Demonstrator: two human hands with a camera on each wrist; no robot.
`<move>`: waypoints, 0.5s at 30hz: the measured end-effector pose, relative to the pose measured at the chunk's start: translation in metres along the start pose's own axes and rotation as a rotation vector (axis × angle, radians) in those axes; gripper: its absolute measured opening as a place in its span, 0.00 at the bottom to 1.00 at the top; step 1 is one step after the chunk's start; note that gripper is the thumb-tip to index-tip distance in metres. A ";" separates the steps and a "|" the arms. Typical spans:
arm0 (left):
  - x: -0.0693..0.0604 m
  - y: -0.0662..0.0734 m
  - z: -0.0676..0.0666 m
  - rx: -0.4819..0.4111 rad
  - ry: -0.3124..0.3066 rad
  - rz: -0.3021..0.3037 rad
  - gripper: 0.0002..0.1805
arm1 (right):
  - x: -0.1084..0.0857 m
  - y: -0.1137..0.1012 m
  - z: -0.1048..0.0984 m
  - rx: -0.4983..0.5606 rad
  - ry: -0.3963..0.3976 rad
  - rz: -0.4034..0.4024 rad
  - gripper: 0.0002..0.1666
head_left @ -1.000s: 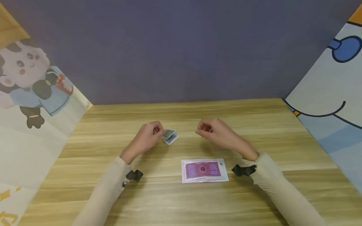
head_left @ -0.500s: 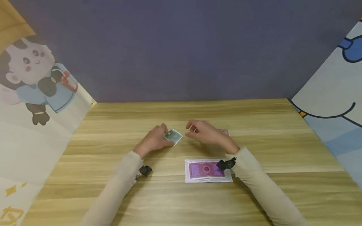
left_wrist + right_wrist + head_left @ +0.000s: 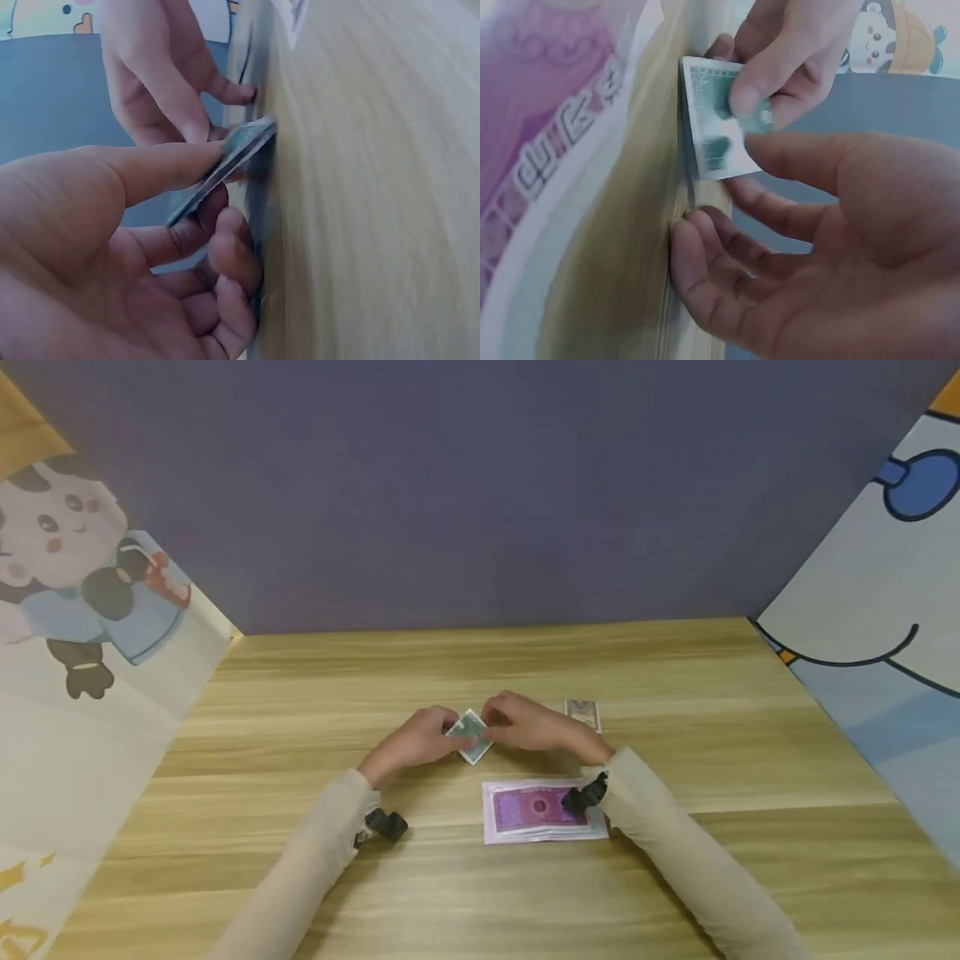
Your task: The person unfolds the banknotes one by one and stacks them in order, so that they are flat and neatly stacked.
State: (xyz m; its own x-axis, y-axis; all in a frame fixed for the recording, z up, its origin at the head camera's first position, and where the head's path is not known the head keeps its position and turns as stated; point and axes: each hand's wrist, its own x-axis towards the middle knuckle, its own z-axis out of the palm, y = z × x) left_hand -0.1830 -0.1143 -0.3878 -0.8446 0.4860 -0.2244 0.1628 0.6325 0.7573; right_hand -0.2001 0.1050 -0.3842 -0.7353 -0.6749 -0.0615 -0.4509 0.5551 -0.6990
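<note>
A small green folded banknote with a white border is held between both hands, just above the wooden table, in the head view. My left hand pinches its left side, thumb on top and fingers beneath; the left wrist view shows the folded banknote edge-on. My right hand pinches the opposite side. In the right wrist view the right thumb lies at the edge of the banknote, its index finger partly hidden behind.
Nearer the body lies a purple-pink banknote on larger pale pink sheets, partly under the right wrist camera. A small brownish folded note rests behind the right wrist. A dark panel stands at the table's back.
My right hand has moved left and taken hold of the green banknote, uncovering the brownish note. The left hand has shifted right, and the banknote has turned its face upward.
</note>
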 end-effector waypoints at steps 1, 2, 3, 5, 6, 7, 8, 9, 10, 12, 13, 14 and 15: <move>0.000 0.000 -0.001 -0.027 -0.011 0.021 0.12 | 0.001 0.000 -0.001 0.032 0.004 0.006 0.09; -0.001 -0.001 -0.001 -0.051 -0.018 0.040 0.12 | 0.002 -0.001 -0.002 0.071 0.008 0.013 0.07; -0.001 0.000 -0.002 -0.078 -0.025 0.064 0.12 | 0.003 -0.001 -0.003 0.101 0.019 0.018 0.06; -0.002 0.001 -0.004 -0.140 -0.037 0.096 0.13 | 0.002 -0.002 -0.005 0.161 0.046 0.035 0.05; -0.003 0.003 -0.006 -0.166 -0.042 0.115 0.13 | 0.002 -0.003 -0.007 0.187 0.061 0.037 0.05; -0.003 0.004 -0.007 -0.188 -0.043 0.129 0.14 | 0.002 -0.005 -0.008 0.208 0.073 0.036 0.04; -0.004 0.006 -0.008 -0.206 -0.039 0.139 0.14 | 0.001 -0.005 -0.008 0.229 0.083 0.033 0.04; -0.004 0.007 -0.009 -0.218 -0.032 0.145 0.14 | 0.001 -0.007 -0.009 0.241 0.096 0.030 0.04; -0.005 0.008 -0.010 -0.224 -0.020 0.143 0.14 | 0.000 -0.008 -0.010 0.259 0.104 0.029 0.04; -0.005 0.010 -0.011 -0.222 0.006 0.146 0.13 | 0.000 -0.009 -0.011 0.292 0.118 0.023 0.05; -0.005 0.011 -0.011 -0.223 0.017 0.146 0.13 | -0.001 -0.010 -0.012 0.303 0.125 0.019 0.05; -0.005 0.012 -0.012 -0.231 0.026 0.146 0.13 | -0.002 -0.010 -0.013 0.304 0.135 0.014 0.06; -0.005 0.012 -0.012 -0.240 0.029 0.153 0.13 | -0.002 -0.011 -0.014 0.304 0.144 0.004 0.06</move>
State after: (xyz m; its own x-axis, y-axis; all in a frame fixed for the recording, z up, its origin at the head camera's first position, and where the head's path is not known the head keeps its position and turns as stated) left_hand -0.1827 -0.1160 -0.3700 -0.8345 0.5450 -0.0815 0.1669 0.3909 0.9052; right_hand -0.2006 0.1073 -0.3661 -0.8108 -0.5850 0.0213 -0.2919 0.3724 -0.8810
